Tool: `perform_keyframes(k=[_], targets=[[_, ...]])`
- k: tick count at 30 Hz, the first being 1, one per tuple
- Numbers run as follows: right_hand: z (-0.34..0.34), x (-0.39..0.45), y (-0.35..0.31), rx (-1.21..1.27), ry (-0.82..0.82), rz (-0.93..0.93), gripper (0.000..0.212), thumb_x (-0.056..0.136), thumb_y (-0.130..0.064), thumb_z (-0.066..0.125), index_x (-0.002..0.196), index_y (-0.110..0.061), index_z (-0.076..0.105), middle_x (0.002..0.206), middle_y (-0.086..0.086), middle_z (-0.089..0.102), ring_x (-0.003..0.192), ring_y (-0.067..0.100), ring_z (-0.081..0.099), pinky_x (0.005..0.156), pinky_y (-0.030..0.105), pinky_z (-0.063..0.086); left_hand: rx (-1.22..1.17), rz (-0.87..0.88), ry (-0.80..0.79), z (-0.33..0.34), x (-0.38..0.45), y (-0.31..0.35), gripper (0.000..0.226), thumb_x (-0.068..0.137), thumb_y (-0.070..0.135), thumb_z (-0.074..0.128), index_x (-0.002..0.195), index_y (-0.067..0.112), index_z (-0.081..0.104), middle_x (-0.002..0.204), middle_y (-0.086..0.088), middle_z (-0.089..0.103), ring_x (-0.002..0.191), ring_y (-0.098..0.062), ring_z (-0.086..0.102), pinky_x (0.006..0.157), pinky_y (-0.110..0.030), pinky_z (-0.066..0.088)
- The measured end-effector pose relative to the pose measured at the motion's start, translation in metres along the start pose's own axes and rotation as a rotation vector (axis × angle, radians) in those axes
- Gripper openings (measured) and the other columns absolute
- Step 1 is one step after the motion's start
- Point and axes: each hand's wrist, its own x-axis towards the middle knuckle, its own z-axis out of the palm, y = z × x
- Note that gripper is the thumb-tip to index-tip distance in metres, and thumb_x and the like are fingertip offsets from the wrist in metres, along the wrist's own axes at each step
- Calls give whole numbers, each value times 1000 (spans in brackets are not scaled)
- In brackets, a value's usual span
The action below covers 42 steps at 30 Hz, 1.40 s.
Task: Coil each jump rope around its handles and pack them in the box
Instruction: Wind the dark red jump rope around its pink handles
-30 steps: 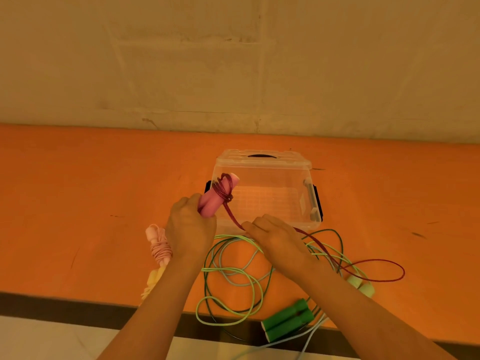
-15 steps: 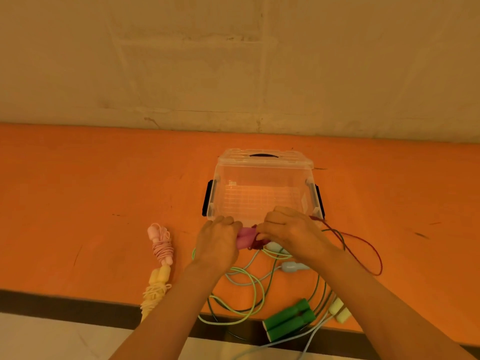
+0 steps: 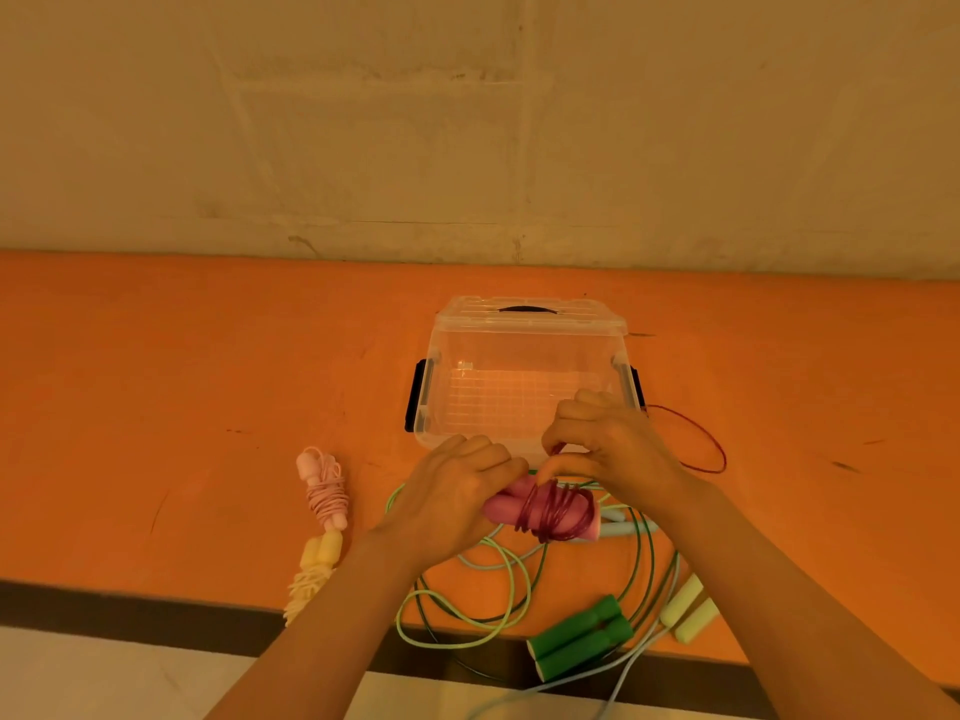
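My left hand (image 3: 449, 504) grips the pink handles (image 3: 566, 514) of a jump rope, held level just in front of the clear plastic box (image 3: 524, 376). Several turns of dark red rope (image 3: 545, 509) lie wound around the handles. My right hand (image 3: 605, 446) pinches that rope above the handles, at the box's near wall. A loose loop of the red rope (image 3: 701, 444) trails on the table to the right of the box. The box stands open on top of its lid, with nothing inside.
A coiled light pink rope (image 3: 324, 488) and a coiled yellow rope (image 3: 314, 571) lie to the left. Uncoiled green, light green and blue ropes tangle under my hands, with green handles (image 3: 579, 641) and pale yellow handles (image 3: 688, 613) at the orange table's front edge.
The handles have turned from upright to level and come lower in front of the box. More red rope sits wound on them and the loose loop at the right has shrunk.
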Motion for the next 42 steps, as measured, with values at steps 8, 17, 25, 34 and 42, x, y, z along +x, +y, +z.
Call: perform_keyframes(k=[8,17,25,34,42], targets=[[4,-14,19,64,-13,89,39,92,-52,46,89,-22,71,79,-16,48,77,-1,41,69,19,32,-55,53,101,-5,-3,-1,39,71,15,76,108,15,62,91,4,61,82,-14,53,70,-30,42],[5,-18,24,-55,57,69,45,98,-51,34,105,-25,70,80,-7,52,77,9,43,72,30,33,-66,132,208,-20,-4,5,40,74,14,75,109,16,55,89,2,61,80,-16,57,67,-34,46],[2,-23,28,-162,98,81,50,98,-50,32,100,-21,72,74,-4,53,73,10,41,65,22,26,-87,44,234,-29,-15,0,32,78,16,73,107,13,63,93,2,64,81,-17,58,72,-33,46],[22,-20,13,-230,103,76,10,84,-20,45,86,-19,55,69,1,53,71,13,37,61,26,23,-234,-287,374,-23,-13,9,25,73,17,69,97,10,70,84,6,58,79,-4,47,73,-12,38],[33,-19,1,-139,93,257,28,82,-25,44,64,-8,56,59,5,54,56,22,51,53,20,27,-134,-340,434,-10,-3,11,29,68,9,77,96,7,70,82,-1,61,75,-15,50,67,-26,43]])
